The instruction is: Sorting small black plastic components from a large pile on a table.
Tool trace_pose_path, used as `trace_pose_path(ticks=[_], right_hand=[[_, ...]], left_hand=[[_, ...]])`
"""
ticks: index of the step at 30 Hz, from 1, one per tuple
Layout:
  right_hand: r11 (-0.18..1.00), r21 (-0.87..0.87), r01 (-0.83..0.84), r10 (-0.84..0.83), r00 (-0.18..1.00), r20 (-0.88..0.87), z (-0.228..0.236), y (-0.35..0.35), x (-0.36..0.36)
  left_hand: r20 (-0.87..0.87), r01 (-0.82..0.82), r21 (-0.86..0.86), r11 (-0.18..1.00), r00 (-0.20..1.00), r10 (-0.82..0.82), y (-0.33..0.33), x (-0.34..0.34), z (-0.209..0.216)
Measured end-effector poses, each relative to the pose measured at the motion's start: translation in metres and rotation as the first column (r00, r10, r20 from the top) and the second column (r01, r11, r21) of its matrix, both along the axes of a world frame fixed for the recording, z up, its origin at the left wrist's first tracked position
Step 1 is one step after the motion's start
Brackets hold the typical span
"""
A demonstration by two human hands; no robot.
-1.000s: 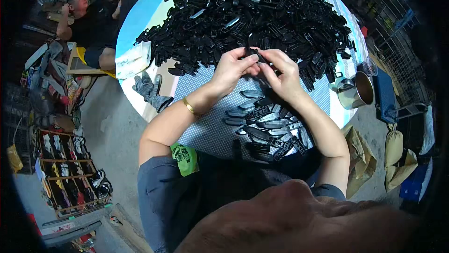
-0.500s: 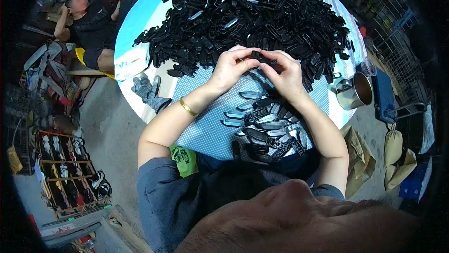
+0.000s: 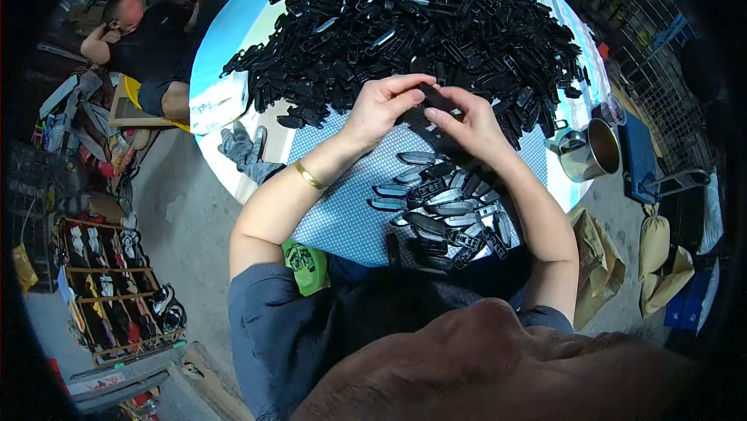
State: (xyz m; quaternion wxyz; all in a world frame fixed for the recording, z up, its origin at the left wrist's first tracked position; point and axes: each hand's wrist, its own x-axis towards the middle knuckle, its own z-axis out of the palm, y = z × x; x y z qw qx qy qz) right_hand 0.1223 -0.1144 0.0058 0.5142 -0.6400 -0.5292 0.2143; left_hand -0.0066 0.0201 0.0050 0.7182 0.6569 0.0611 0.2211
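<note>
Between my fingertips, over the near edge of a big heap of black plastic parts (image 3: 436, 24), is a small, dark, elongated plastic part (image 3: 436, 97). My left hand (image 3: 387, 108) pinches its left side with thumb and forefinger. On the other side, the thumb and fingers of my right hand (image 3: 470, 119) grip the same part. My fingers cover some of it, so its exact shape is unclear. Closer to me, below my right hand, lies a smaller loose group of similar black parts (image 3: 447, 209), several with shiny faces.
The round table (image 3: 214, 78) has a patterned cover. A grey glove (image 3: 247, 155) and a white packet (image 3: 220, 102) lie at its left. A metal mug (image 3: 589, 150) stands at the right edge. A person (image 3: 148, 40) sits beyond the left side, holding a phone. A green bag (image 3: 306, 267) hangs near my lap.
The part between my fingers has turned and shows a longer dark side. My fingers have shifted slightly around it. The seated person's head has turned and moved a little left.
</note>
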Motion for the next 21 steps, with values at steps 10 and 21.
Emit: trace_pose_path(ticks=[10,21], right_hand=[[0.976,-0.180,-0.120,0.146,0.980,0.134,0.023,-0.008,0.010],[0.935,0.298,0.191,-0.353,0.557,0.752,-0.002,0.028,0.052]], left_hand=[[-0.068,-0.047,0.305,0.951,0.995,0.071,-0.006,-0.005,0.016],[0.122,0.081,0.899,0.430,0.897,-0.425,-0.049,-0.009,0.008]])
